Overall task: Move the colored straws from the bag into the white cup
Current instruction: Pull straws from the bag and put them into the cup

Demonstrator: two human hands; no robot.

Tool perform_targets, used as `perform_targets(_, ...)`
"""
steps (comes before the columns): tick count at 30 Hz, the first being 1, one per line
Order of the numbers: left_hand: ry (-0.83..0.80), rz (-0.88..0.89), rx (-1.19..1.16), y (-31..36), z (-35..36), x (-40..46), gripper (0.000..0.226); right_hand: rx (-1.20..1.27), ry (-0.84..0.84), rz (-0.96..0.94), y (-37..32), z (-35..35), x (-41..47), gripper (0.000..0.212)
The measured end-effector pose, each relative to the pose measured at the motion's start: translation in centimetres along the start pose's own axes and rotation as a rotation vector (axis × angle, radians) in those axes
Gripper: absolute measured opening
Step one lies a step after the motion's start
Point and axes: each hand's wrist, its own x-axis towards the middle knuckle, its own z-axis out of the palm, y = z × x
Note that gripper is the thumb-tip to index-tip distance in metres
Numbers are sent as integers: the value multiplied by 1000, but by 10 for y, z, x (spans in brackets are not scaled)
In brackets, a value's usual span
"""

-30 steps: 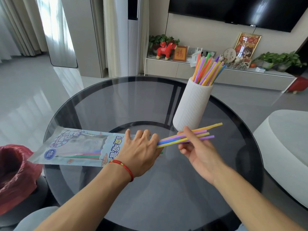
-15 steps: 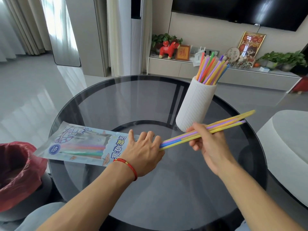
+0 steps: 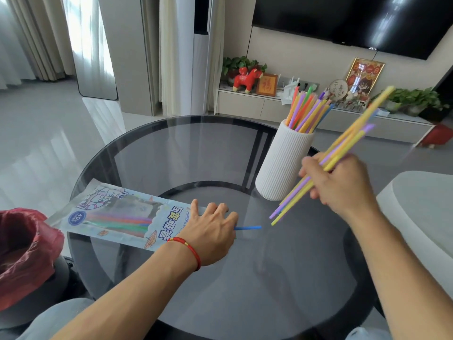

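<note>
Fingers (image 3: 316,177) of the right hand (image 3: 343,185) clench straws (image 3: 343,148) beside the white cup (image 3: 284,163); left hand (image 3: 208,234) pins the bag (image 3: 117,217).

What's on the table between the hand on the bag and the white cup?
In the head view, only bare glass table lies between the left hand and the white cup; a blue straw pokes out nearby.

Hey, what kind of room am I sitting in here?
Most likely a home living room: a wall-mounted television hangs above a low media cabinet set with potted plants and a framed picture, and long curtains cover the window.
</note>
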Motion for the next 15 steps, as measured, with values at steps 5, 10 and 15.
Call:
perform_targets(5, 15, -7, -11, -1, 1, -1, 23, -36, -170, 129, 24, 47, -20, 38)
perform_targets(10, 17, -3, -36, -1, -1, 2, 24, 38, -158, 136, 34, 45, -22, 38)
perform_targets(15, 30, 6, -250, -3, -6, 7, 14, 167, -121, 193, 34, 42, -26, 36)
